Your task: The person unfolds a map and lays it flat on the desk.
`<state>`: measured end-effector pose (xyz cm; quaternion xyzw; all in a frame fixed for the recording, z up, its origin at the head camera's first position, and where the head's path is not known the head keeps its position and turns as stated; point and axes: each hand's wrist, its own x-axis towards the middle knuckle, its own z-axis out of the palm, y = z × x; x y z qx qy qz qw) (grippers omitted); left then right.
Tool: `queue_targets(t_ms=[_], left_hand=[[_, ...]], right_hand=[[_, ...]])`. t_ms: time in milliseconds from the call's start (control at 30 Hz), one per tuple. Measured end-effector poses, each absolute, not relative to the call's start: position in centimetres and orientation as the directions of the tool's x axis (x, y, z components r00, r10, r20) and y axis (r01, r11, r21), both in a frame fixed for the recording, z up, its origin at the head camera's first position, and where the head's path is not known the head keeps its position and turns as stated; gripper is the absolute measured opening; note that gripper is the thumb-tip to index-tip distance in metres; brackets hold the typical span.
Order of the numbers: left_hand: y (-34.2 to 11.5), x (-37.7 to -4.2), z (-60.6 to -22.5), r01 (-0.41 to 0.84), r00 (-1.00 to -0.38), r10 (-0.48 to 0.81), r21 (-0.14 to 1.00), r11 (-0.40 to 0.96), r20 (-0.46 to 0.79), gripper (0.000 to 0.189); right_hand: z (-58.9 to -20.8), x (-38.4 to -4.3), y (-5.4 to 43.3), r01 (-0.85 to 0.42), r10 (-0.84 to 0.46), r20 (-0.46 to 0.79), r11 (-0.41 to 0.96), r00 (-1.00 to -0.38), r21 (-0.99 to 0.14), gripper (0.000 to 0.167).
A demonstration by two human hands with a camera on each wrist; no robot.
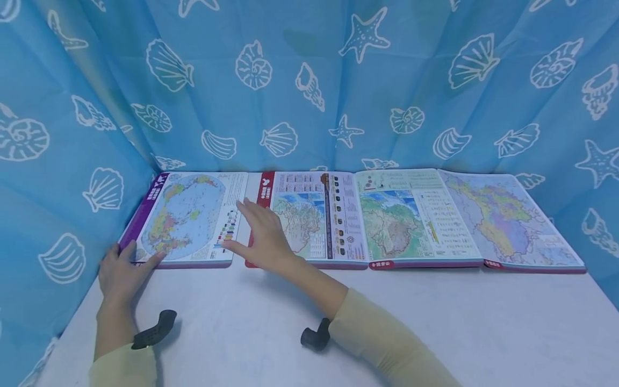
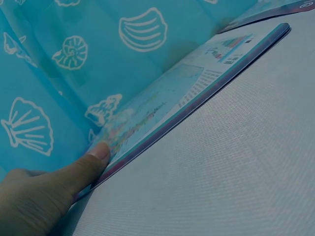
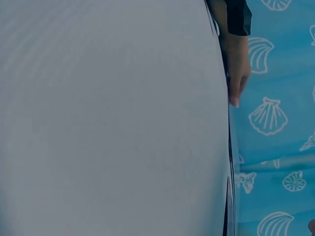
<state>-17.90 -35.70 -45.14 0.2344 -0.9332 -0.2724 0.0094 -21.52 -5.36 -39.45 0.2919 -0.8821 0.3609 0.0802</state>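
My left hand (image 1: 121,277) holds the front left corner of a folded world map (image 1: 193,215) with a purple strip down its left side. In the left wrist view, the thumb (image 2: 96,155) lies on the map's front edge; the other fingers are mostly hidden. My right hand (image 1: 268,239) hovers with spread fingers over the space between the world map and a red-strip folded map (image 1: 300,228), holding nothing. In the right wrist view, the left hand (image 3: 237,64) appears at the map's edge.
Right of these lie a green relief map (image 1: 391,228) and a coloured regional map (image 1: 508,226), side by side along the back. A blue shell-patterned curtain (image 1: 300,48) hangs behind and at both sides. White cloth (image 1: 242,322) covers the table in front.
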Motion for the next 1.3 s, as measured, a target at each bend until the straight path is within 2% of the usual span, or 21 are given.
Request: queue_targets(t_ms=[100, 433, 867, 1200, 1300], left_hand=[[-35.7, -18.0, -45.2, -0.430, -0.891, -0.441, 0.512, 0.744, -0.107, 0.094], [-35.9, -17.9, -45.0, -0.417, -0.898, -0.428, 0.505, 0.756, -0.101, 0.095], [-36.1, -17.8, -45.3, -0.432, -0.893, -0.435, 0.496, 0.753, -0.118, 0.095], [-35.9, -18.0, -45.2, -0.432, -0.890, -0.443, 0.509, 0.745, -0.107, 0.095], [-35.9, -18.1, -45.0, -0.432, -0.889, -0.445, 0.517, 0.739, -0.106, 0.094]], right_hand=[[-39.8, -21.4, -5.9, -0.574, -0.467, 0.341, 0.576, -0.816, -0.583, 0.078], [-41.0, -21.3, -7.1, -0.445, -0.460, 0.166, 0.606, -0.872, -0.659, 0.083], [-42.9, -22.3, -8.5, -0.381, -0.468, 0.020, 0.691, -0.883, -0.614, 0.091], [-43.8, -23.1, -9.8, -0.357, -0.453, -0.034, 0.745, -0.891, -0.564, 0.092], [-43.9, -23.3, -10.4, -0.349, -0.456, -0.043, 0.735, -0.889, -0.582, 0.091]])
